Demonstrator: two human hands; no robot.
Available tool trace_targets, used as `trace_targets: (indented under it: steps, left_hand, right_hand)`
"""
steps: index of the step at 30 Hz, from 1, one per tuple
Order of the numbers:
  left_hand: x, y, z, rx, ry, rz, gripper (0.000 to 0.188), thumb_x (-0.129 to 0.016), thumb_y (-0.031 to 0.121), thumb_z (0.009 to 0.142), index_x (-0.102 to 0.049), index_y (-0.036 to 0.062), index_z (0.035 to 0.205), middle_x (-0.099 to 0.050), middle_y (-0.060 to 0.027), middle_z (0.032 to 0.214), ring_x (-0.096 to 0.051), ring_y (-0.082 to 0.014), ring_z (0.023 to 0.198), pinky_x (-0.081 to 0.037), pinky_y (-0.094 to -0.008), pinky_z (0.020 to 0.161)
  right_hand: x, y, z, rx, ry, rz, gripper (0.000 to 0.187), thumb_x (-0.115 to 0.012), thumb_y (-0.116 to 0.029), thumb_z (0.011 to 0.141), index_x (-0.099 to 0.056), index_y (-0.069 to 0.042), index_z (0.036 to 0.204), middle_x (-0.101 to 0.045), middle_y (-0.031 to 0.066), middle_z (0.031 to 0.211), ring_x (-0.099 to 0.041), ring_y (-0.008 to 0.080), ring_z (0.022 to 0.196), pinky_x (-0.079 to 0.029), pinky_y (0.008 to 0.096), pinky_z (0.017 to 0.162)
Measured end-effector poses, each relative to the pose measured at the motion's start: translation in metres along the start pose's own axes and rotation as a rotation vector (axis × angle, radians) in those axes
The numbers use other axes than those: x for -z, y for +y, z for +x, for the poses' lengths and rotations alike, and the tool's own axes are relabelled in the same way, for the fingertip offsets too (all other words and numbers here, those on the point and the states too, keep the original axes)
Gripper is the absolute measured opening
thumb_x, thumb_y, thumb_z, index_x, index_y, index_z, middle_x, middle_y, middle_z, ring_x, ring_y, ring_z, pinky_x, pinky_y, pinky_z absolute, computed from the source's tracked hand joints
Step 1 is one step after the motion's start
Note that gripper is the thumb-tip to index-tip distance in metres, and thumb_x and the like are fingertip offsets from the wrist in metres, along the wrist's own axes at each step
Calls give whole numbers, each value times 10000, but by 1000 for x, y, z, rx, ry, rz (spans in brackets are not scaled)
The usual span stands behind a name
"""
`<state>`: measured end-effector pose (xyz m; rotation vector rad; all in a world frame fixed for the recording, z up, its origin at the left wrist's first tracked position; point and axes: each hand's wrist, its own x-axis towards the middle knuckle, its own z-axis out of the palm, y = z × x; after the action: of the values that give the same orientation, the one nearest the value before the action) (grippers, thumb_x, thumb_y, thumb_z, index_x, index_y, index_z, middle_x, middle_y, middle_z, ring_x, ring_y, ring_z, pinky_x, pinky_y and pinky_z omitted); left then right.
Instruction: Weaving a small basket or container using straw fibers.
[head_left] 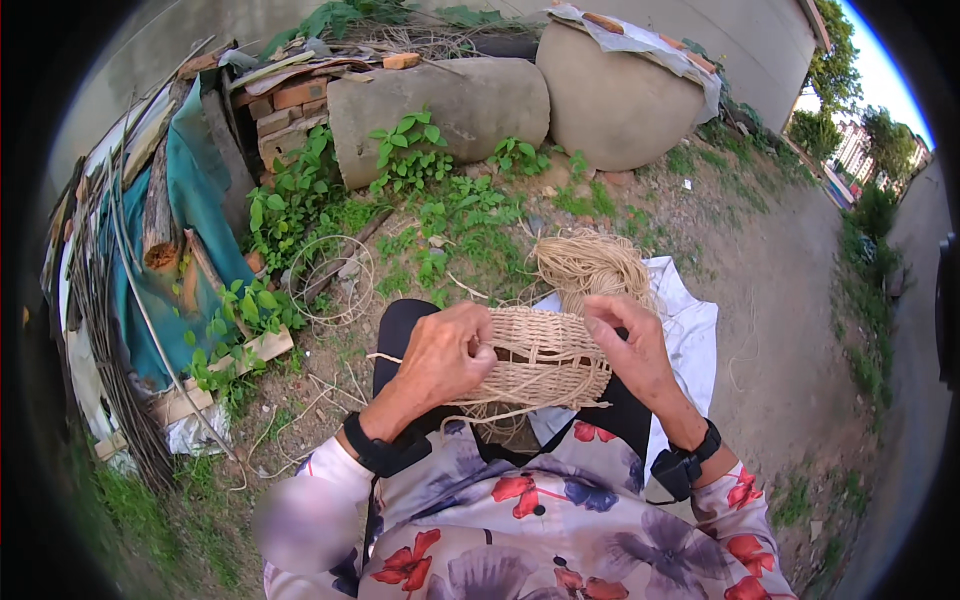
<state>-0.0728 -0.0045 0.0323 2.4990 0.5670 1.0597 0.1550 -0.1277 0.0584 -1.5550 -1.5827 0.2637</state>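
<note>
A flat woven piece of pale straw cord [550,345] lies across my lap, with a gap running between its woven bands. At its left edge my left hand [450,350] is closed, thumb pressed against the curled fingers. My right hand [640,350] is at the upper right corner, thumb and forefinger bent together at the edge; whether a single strand lies between them is too small to see. Loose cord ends [500,415] trail below the weave. Just beyond it, a large bundle of straw cord [590,265] rests on a white cloth [690,320].
A thin wire-like hoop [332,282] lies on the ground to the left. Sticks [110,330] and a teal sheet [190,230] lean further left. Leafy plants [285,200] grow before a grey cylinder [440,120] and a large rounded jar [620,100]. Bare dirt [780,300] stretches rightward.
</note>
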Motion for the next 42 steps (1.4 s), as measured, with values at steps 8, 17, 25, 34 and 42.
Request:
trace_targets:
  steps: [8,17,25,34,42]
  left_hand:
    - [77,19,-14,350,297,-283,69,-528,-64,755,-549,-1,775,-592,-22,677,-577,-82,580,-460,-213,528]
    - [21,14,-26,529,81,-860,89,-616,-23,882,-584,-15,964,-653,-38,792,-613,-85,621,-513,-236,558]
    - [-27,-16,-45,394,-25,-474,340,-558,-4,915,-548,56,1250,-700,-112,872,-606,-107,569,-498,-275,510]
    - [-33,-11,-37,394,-270,-602,713,-405,-76,872,-272,202,1515,-649,-125,850,-665,-169,605,-569,-309,552]
    - [-46,-7,-30,570,-82,-419,646,-511,-30,882,-355,190,1469,-644,-46,736,-650,-132,611,-534,-273,567]
  right_hand:
    - [-55,-56,33,314,-123,296,255,-622,-114,891,-625,0,1120,-637,121,942,-641,222,877,-500,323,783]
    - [-42,-60,9,330,-68,103,118,-670,-23,841,-685,-12,958,-642,79,773,-580,178,628,-443,294,570]
    - [-53,-23,9,212,-176,-186,35,-609,-36,788,-594,-12,768,-617,157,710,-615,334,646,-481,425,600]
    - [-84,-11,14,201,-226,-429,55,-595,-76,802,-553,-47,824,-589,181,612,-597,402,581,-461,487,542]
    - [-82,-14,9,199,-237,-431,61,-590,-83,817,-539,-52,832,-577,174,579,-605,390,565,-458,501,536]
